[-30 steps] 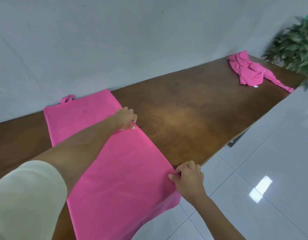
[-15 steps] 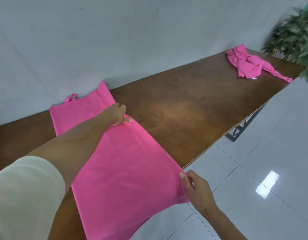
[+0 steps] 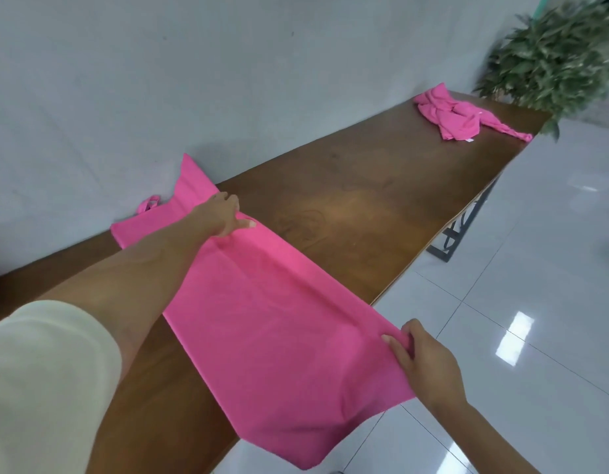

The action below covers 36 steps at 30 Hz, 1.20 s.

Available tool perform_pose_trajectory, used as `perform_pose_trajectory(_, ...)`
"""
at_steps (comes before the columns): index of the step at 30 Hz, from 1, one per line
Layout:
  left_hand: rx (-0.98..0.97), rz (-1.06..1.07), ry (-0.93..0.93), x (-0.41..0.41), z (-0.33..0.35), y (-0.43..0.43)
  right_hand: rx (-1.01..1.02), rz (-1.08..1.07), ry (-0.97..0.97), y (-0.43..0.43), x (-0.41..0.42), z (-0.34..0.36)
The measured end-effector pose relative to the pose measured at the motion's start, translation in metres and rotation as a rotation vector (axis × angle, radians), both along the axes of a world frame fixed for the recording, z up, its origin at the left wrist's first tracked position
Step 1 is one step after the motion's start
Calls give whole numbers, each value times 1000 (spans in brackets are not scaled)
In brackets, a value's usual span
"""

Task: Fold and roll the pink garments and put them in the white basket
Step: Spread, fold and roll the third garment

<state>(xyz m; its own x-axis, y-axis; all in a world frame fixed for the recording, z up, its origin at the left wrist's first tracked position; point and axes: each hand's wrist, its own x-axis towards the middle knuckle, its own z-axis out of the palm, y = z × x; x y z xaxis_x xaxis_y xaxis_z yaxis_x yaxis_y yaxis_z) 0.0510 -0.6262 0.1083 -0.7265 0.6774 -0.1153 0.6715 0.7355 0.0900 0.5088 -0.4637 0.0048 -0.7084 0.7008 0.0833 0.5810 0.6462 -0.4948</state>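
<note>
Pink garment [image 3: 262, 319] spans the table's [image 3: 364, 200] front edge; left hand [image 3: 221, 217] pinches its far side, right hand [image 3: 423, 364] grips its overhanging corner.

One head cam, wide-angle, worn high, facing forward and down along the surface [image 3: 381, 206]. Close range: left hand [image 3: 218, 217] mid-frame, right hand [image 3: 428, 366] lower right, forearms fill the bottom. Wall [image 3: 159, 80] beyond the left fingers [image 3: 232, 204], floor [image 3: 535, 268] right of the right fingers [image 3: 397, 350], plant [image 3: 552, 53] far past both. Frame tilted. Single view, nothing shared.
</note>
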Motion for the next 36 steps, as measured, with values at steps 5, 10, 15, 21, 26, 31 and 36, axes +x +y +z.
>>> perform_pose_trajectory(5, 59, -23, -9, 7, 16, -31, 242, 41, -56, -24, 19, 19)
perform_pose_trajectory(10, 104, -43, 3, 15, 28, -71, 350, 29, -5, -62, 35, 39)
perform_pose_trajectory(15, 133, -59, 29, 17, 35, -115, 544, 84, 59, -116, 50, 49)
perform_pose_trajectory(21, 162, -53, -6, 25, 25, -171, 645, 196, 79, -185, 62, 38)
perform_pose_trajectory(26, 214, -37, -181, 41, -9, -219, 584, 235, 55, -230, 70, 5)
perform_pose_trajectory(31, -30, 5, -63, 53, -44, -241, 428, 289, -164, -253, 79, -19)
perform_pose_trajectory(36, 41, -36, -2, 110, -58, -212, 373, 309, -180, -253, 83, -26)
